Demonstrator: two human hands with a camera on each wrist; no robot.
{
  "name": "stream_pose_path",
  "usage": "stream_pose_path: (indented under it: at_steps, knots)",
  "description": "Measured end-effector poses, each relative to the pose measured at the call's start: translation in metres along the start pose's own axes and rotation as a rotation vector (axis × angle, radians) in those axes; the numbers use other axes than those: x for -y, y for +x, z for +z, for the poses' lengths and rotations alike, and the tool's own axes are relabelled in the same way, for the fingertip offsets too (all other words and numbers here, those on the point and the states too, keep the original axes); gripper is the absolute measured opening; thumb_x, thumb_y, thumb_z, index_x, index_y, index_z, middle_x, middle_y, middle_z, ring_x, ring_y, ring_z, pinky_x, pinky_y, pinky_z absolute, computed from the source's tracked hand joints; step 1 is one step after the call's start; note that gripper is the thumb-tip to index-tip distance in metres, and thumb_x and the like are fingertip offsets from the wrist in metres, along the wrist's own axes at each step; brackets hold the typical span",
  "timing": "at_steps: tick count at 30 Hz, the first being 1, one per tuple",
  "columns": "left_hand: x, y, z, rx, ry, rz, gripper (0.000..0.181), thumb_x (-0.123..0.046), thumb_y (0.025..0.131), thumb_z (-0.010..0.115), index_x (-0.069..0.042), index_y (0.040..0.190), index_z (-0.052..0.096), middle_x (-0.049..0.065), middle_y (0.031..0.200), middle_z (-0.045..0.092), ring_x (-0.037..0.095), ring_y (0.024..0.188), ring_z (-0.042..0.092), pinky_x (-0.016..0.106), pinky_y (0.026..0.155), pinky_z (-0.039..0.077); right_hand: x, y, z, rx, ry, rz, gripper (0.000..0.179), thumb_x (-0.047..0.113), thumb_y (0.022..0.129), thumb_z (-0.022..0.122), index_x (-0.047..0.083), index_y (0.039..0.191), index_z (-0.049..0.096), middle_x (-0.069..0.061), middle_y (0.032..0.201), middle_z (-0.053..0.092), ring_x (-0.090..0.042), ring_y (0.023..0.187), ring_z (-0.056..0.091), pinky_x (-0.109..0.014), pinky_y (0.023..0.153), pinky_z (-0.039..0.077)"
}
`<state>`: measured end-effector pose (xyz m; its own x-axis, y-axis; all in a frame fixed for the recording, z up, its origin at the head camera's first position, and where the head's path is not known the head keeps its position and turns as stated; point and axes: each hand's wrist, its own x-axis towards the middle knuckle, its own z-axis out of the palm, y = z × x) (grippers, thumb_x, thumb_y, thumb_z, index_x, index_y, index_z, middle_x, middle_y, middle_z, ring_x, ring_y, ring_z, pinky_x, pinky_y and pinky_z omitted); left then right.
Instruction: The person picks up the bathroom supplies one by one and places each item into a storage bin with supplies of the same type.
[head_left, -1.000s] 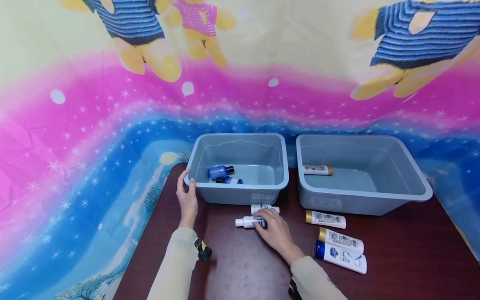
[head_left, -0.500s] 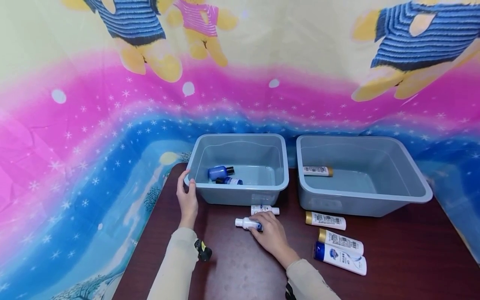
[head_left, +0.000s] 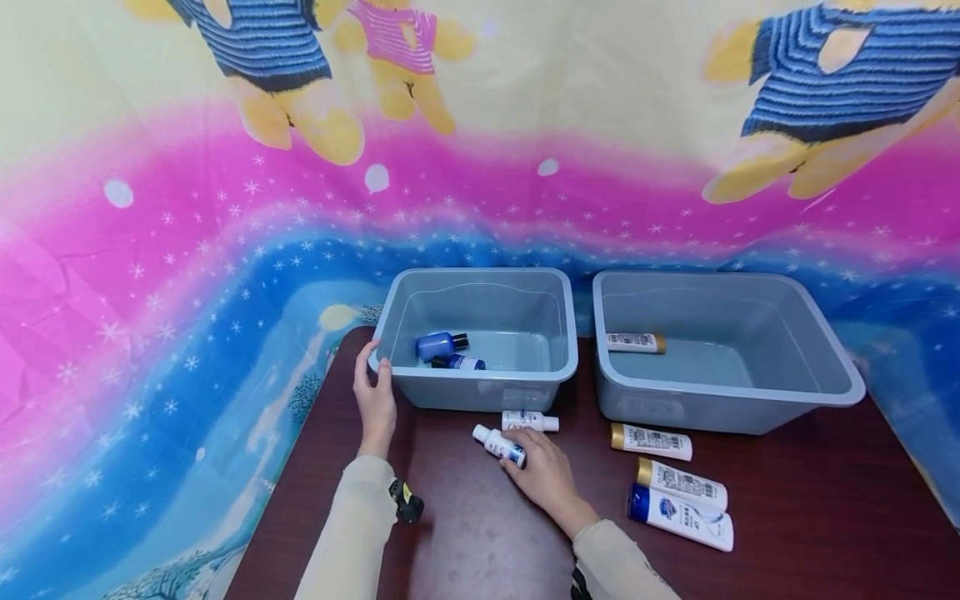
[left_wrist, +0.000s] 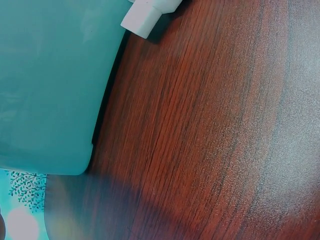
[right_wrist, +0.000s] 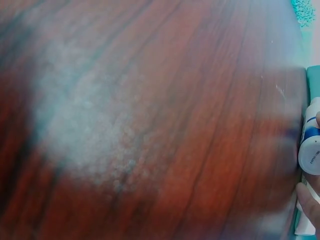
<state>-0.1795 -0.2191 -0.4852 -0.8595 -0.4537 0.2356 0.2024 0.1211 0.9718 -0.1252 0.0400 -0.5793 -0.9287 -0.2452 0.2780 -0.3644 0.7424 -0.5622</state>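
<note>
My left hand [head_left: 375,408] grips the front left corner of the left grey plastic bin [head_left: 480,375], thumb at the front rim. The bin's wall [left_wrist: 50,90] fills the left of the left wrist view. My right hand [head_left: 551,479] holds a small white bottle [head_left: 497,444] by its base end, the white cap pointing left and away from me. In the right wrist view the bottle's round base [right_wrist: 311,156] shows at the right edge, with fingers [right_wrist: 309,202] beside it. Just behind it lies another white bottle [head_left: 521,419], cap to the right.
Two blue bottles [head_left: 441,343] lie inside the left bin. The right grey bin [head_left: 720,388] holds a white tube with a gold cap [head_left: 633,342]. Before it lie two gold-capped white tubes [head_left: 656,440] and a blue-capped white bottle [head_left: 693,518], on the dark wooden table [head_left: 465,533].
My right hand has shifted slightly left and taken hold of the near white bottle, which has turned from lying level to slanting, cap end farther away. My left hand has stayed at the bin's corner.
</note>
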Motion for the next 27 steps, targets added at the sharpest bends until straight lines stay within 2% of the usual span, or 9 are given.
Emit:
stream_pose_path:
  at_steps: [8, 13, 20, 27]
  knots:
    - [-0.0010, -0.0019, -0.0008, 0.006, 0.002, -0.004, 0.038, -0.017, 0.096, 0.048, -0.013, 0.133, 0.047, 0.003, 0.140, 0.040, 0.021, 0.130, 0.032, 0.046, 0.105, 0.026, 0.0016, -0.0014, 0.0008, 0.024, -0.003, 0.028, 0.044, 0.027, 0.073, 0.078, 0.026, 0.114, 0.065, 0.005, 0.114, 0.063, -0.014, 0.106, 0.056, -0.039, 0.079, 0.048]
    - [-0.0016, -0.0015, -0.0002, 0.013, -0.004, 0.010, 0.038, -0.016, 0.096, 0.048, -0.011, 0.134, 0.047, 0.004, 0.140, 0.041, 0.023, 0.130, 0.032, 0.047, 0.104, 0.026, 0.0005, -0.0025, 0.0024, 0.001, 0.008, 0.017, 0.043, 0.027, 0.072, 0.079, 0.027, 0.112, 0.066, 0.008, 0.113, 0.063, -0.012, 0.104, 0.057, -0.039, 0.078, 0.048]
    - [-0.0007, -0.0013, -0.0009, 0.015, -0.011, 0.011, 0.038, -0.016, 0.096, 0.047, -0.011, 0.134, 0.047, 0.002, 0.140, 0.041, 0.019, 0.128, 0.033, 0.046, 0.104, 0.028, 0.0015, -0.0044, 0.0042, -0.040, 0.025, -0.007, 0.039, 0.028, 0.072, 0.078, 0.026, 0.109, 0.067, 0.011, 0.109, 0.064, -0.011, 0.100, 0.057, -0.039, 0.073, 0.049]
    - [-0.0022, -0.0014, -0.0002, 0.005, -0.006, 0.022, 0.038, -0.015, 0.096, 0.047, -0.010, 0.133, 0.047, 0.003, 0.139, 0.041, 0.019, 0.128, 0.034, 0.045, 0.103, 0.028, 0.0026, -0.0035, 0.0012, -0.070, 0.045, -0.038, 0.035, 0.026, 0.071, 0.077, 0.025, 0.105, 0.069, 0.010, 0.106, 0.065, -0.010, 0.101, 0.057, -0.037, 0.076, 0.049]
